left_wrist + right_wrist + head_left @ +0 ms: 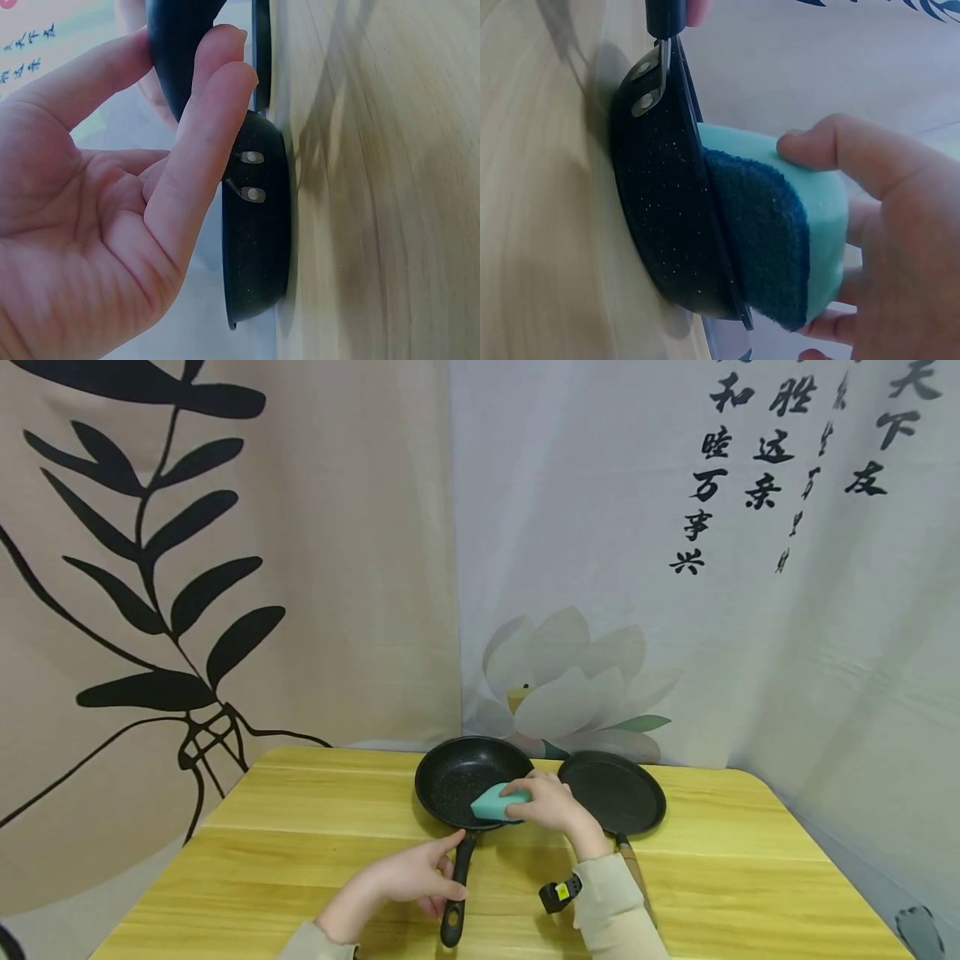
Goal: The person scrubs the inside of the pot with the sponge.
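Presently, right hand (551, 804) reaches forward, gripping sponge (498, 802) at pan (467, 779) rim; left hand (408, 881), fingers loosely extended, touches pan handle (458, 885).

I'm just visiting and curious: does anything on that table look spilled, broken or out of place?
Nothing stands out. Both pans, the speckled pan and the flat pan, sit level on the table, and the right hand holds a sponge at the pan's rim.
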{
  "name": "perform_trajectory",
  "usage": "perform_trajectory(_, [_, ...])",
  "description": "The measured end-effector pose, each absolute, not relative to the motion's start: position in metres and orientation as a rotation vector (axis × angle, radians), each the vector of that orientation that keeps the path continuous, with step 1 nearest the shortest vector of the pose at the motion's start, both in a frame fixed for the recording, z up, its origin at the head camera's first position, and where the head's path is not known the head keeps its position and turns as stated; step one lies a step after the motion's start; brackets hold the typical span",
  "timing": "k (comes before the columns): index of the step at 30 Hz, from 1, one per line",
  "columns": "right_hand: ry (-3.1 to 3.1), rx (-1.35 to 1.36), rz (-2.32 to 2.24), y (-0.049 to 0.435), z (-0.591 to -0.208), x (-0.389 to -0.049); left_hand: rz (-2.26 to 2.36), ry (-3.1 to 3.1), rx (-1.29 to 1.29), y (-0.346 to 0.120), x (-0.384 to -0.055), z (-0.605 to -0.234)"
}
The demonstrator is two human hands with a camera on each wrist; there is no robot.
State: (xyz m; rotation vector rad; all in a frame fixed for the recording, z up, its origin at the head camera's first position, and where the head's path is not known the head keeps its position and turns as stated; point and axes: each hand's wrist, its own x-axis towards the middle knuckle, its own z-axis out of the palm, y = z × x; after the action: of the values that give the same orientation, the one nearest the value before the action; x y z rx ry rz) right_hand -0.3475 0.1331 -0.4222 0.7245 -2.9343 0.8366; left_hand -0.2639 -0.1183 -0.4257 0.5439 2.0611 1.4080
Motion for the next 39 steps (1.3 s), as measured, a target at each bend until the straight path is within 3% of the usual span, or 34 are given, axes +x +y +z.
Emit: perform_trajectory(39, [-3.389, 1.059, 0.556, 0.118, -0.375, -0.391, 1.414, 2.064, 0.553, -0.117, -0.262, -0.427])
